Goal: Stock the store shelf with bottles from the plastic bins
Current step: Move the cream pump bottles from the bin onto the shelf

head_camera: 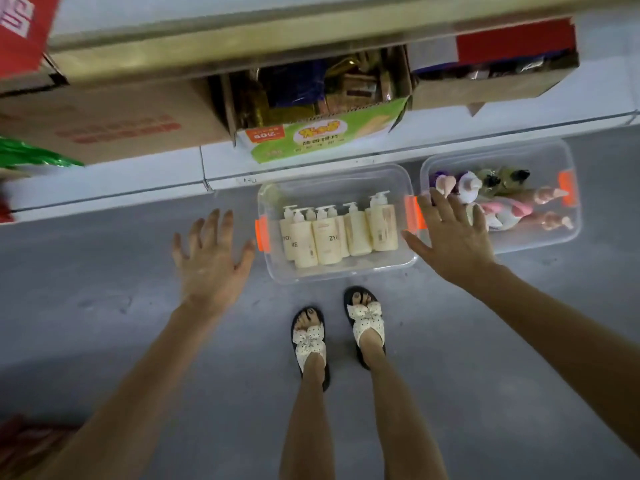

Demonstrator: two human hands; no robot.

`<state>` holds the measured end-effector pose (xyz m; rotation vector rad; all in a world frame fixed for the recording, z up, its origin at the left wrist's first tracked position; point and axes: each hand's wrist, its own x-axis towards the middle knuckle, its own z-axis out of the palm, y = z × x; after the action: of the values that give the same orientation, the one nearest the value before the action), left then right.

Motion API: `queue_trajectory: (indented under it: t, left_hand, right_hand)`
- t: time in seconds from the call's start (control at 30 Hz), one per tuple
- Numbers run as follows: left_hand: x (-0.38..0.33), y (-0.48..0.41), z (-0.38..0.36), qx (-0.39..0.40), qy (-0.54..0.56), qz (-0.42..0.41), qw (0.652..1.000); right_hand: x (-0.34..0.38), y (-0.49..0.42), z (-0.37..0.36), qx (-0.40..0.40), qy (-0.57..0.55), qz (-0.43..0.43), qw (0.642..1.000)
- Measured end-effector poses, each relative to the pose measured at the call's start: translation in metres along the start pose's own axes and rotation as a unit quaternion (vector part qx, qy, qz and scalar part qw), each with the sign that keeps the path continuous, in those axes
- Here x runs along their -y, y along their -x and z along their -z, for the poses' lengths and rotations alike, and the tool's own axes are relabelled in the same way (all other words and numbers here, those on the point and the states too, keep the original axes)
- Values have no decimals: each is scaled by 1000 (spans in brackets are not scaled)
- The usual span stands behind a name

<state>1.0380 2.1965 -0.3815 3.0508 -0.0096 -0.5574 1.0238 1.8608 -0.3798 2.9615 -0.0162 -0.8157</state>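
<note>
Flanking bin (pixel 341 273), left hand (pixel 211 261), right hand (pixel 453 239) apparently hover.

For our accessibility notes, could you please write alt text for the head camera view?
A person's open left hand and right hand reach down toward two clear plastic bins on a grey floor: the left bin holds cream pump bottles, the right bin pink and purple bottles. Cardboard boxes sit on the white store shelf beyond.

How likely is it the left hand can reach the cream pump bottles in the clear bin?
Probably yes. The bin is lidless, the cream pump bottles sit with tops exposed, and the left hand hovers open and empty beside its left end, nothing between.
</note>
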Motion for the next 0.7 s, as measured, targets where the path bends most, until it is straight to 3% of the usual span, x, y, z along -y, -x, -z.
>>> queue_trajectory:
  t: [0.13, 0.5, 0.7]
  left_hand:
    - [-12, -12, -49, 43, 0, -9, 999]
    - [-28, -44, -170, 67, 22, -25, 997]
    - [-38, -45, -213, 38, 40, -61, 997]
  right_hand:
    - [8, -19, -50, 43, -8, 3, 999]
    - [47, -86, -161, 103, -47, 39, 993]
    - [90, -128, -204, 124, -172, 88, 973]
